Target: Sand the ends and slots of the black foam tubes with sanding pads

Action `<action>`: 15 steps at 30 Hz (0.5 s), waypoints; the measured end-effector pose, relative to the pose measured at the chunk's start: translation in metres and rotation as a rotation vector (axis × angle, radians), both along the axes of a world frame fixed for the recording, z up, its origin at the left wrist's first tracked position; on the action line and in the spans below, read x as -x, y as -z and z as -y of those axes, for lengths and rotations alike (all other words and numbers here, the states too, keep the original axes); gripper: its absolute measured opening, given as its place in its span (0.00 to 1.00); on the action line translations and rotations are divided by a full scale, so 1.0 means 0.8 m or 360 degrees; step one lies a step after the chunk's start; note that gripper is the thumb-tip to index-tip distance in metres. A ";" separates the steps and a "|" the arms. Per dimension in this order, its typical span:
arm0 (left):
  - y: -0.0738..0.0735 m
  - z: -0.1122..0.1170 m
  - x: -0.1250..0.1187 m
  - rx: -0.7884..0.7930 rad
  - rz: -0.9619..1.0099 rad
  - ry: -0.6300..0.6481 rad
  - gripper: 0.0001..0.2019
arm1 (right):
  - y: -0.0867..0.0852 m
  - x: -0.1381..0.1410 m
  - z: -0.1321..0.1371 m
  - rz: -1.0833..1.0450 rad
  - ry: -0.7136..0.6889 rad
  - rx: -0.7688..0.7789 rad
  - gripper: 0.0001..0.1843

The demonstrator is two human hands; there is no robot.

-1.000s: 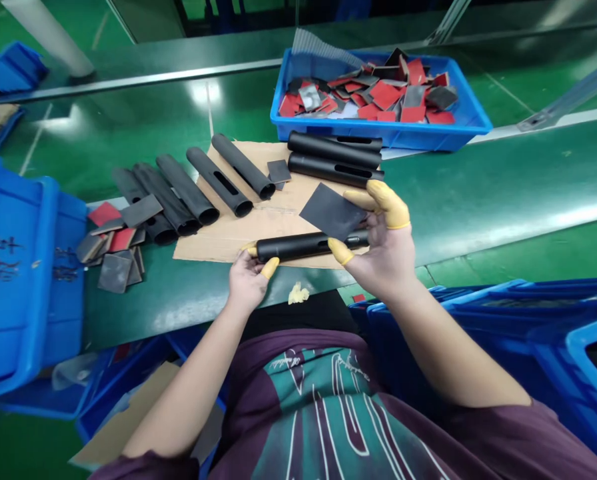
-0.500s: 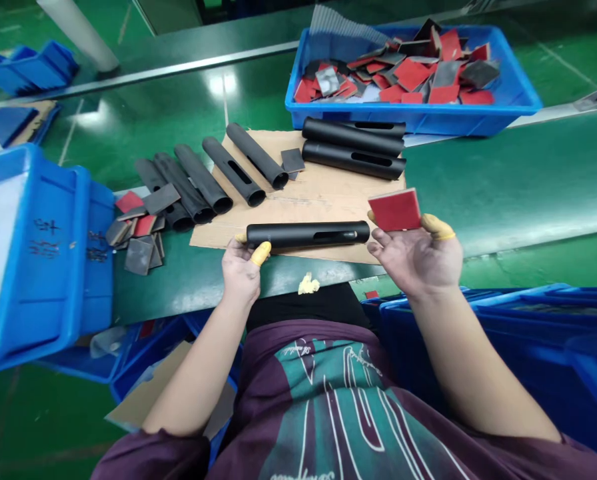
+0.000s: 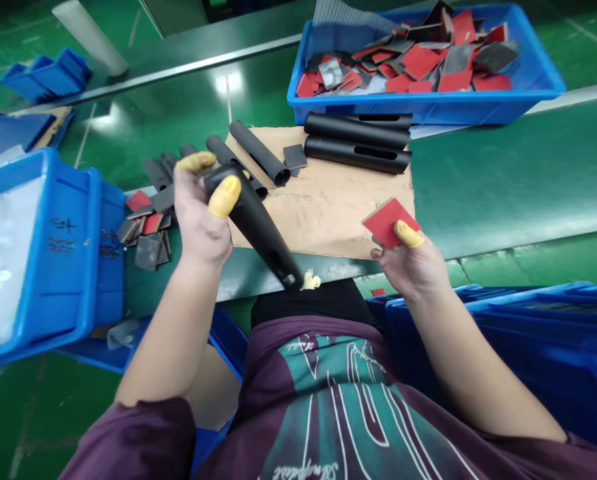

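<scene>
My left hand (image 3: 203,213), with yellow covers on thumb and fingers, grips one end of a black slotted tube (image 3: 258,230). The tube is raised and tilted, its far end pointing down toward the bench edge beside a yellow crumpled bit (image 3: 310,280). Between thumb and fingers, my right hand (image 3: 413,260) pinches a red-faced sanding pad (image 3: 386,220), red side up. Behind them lies a cardboard sheet (image 3: 328,213). Two black tubes (image 3: 358,155) rest at its back right, with part of a third behind. More tubes (image 3: 261,152) lie at the left, partly hidden by my left hand.
A blue bin (image 3: 423,100) full of red and grey pads stands at the back. Loose pads (image 3: 151,250) are piled beside stacked blue crates (image 3: 73,267) on the left. Blue crates (image 3: 503,320) also stand below the bench at right. Two grey pads (image 3: 294,157) lie on the cardboard.
My left hand has lifted the tube and swung it from level to a steep slant, moving left and up. My right thumb has closed over the pad, which has turned slightly.
</scene>
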State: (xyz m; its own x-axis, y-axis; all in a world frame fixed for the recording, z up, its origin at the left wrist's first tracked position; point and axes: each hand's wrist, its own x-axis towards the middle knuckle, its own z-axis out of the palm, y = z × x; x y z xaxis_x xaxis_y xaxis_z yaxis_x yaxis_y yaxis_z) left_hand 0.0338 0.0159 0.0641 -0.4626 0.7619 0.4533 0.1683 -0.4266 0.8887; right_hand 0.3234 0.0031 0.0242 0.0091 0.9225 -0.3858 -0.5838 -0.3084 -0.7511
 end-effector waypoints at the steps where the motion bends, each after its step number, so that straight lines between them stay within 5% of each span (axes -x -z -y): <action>1: -0.012 -0.011 -0.004 0.0022 -0.0038 0.0106 0.28 | 0.001 -0.001 0.000 0.0004 -0.0003 -0.0024 0.27; 6: -0.040 -0.060 -0.057 0.0428 -0.0388 0.0876 0.29 | 0.012 -0.014 0.001 0.0109 -0.0040 -0.0231 0.27; 10: -0.013 -0.082 -0.111 0.0618 -0.0683 0.1051 0.30 | 0.023 -0.035 0.002 0.0135 -0.0149 -0.0277 0.29; 15: 0.022 -0.077 -0.156 0.0929 -0.1423 0.1390 0.36 | 0.028 -0.069 -0.002 0.0044 -0.0262 -0.0379 0.18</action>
State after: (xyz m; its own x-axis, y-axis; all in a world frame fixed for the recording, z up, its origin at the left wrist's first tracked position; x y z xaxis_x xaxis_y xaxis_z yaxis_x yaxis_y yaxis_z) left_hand 0.1584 0.0777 0.0466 0.5364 0.8319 -0.1421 0.6440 -0.2945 0.7061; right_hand 0.3788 0.0043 0.0021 -0.1408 0.9771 -0.1597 -0.5189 -0.2103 -0.8286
